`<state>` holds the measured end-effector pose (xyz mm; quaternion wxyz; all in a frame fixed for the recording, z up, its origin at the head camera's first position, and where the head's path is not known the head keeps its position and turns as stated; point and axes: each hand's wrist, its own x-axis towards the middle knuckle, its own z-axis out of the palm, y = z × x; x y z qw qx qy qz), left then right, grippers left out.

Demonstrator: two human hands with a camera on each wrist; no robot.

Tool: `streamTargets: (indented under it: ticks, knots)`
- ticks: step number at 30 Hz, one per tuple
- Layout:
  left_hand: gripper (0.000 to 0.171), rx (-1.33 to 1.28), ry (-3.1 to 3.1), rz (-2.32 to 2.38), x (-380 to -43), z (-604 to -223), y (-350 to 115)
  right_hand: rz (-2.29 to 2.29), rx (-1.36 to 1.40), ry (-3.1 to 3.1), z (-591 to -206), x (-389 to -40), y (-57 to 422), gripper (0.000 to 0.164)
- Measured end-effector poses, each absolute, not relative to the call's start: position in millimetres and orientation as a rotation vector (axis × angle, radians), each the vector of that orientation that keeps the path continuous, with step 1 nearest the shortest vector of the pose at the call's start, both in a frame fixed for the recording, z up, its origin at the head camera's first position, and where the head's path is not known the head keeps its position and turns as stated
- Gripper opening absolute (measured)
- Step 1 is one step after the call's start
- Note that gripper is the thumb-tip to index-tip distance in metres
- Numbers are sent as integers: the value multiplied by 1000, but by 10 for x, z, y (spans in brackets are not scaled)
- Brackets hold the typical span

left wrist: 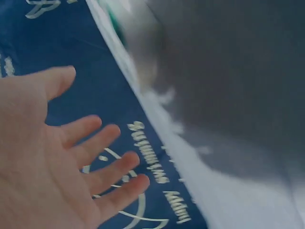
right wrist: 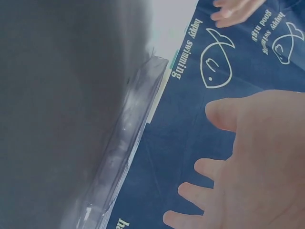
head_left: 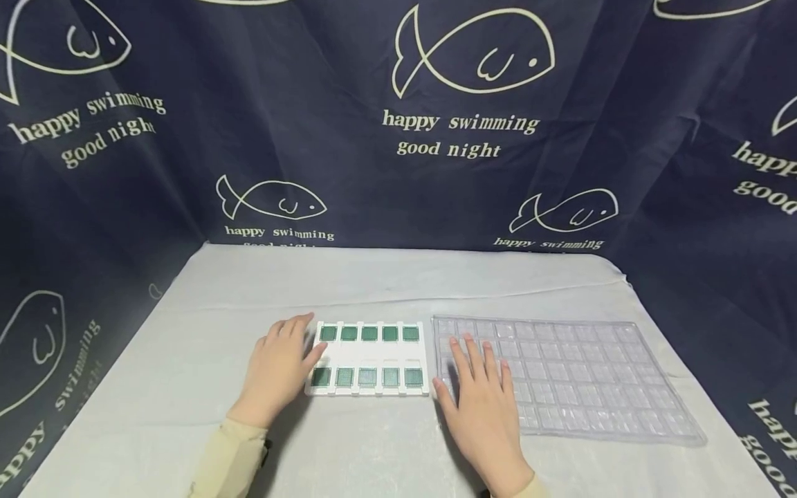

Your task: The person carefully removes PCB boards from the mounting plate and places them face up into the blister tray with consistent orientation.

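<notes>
A white holder (head_left: 373,354) lies flat on the table, bearing two rows of small green square pieces (head_left: 369,333) that look like chips or circuit boards. At its left end is my left hand (head_left: 277,373), thumb reaching over the holder's edge; whether it touches cannot be told. To the right of the holder lies a clear plastic tray (head_left: 579,377) divided into many small compartments. My right hand (head_left: 482,415) is over that tray's left part. In the wrist views, the left palm (left wrist: 52,162) and right palm (right wrist: 267,167) show spread fingers holding nothing.
A white cloth (head_left: 398,283) covers the table. Dark blue curtains (head_left: 349,138) with fish outlines and lettering stand behind and at both sides. A narrow strip of cloth separates the holder from the clear tray.
</notes>
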<state>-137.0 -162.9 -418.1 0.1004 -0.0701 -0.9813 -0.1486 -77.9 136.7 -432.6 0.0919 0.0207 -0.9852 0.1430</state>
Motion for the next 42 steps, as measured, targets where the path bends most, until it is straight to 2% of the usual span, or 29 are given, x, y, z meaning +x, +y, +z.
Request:
streamTargets:
  ticks: [5, 15, 22, 33, 38, 42]
  knots:
    - [61, -246, -2957, -512, -1551, -4200, -1785, 427, 53, -2940, -4325, -791, 1375, 71]
    - [75, -314, -3042, -490, -1719, -4288, -1819, 436, 50, -2929, -4349, -781, 1391, 69]
    - [66, -373, -3037, -463, -1739, -4291, -1829, 422, 65, -2924, -4330, -793, 1391, 67]
    - [64, -401, -3045, -483, -1758, -4291, -1800, 433, 84, -2947, -4280, -783, 1363, 64]
    - [64, -390, -3070, -520, -1763, -4293, -1793, 546, 222, -2884, -4148, -803, 1380, 55]
    - [64, -375, -3080, -532, -1753, -4299, -1797, 590, 399, -2830, -4040, -865, 1405, 36]
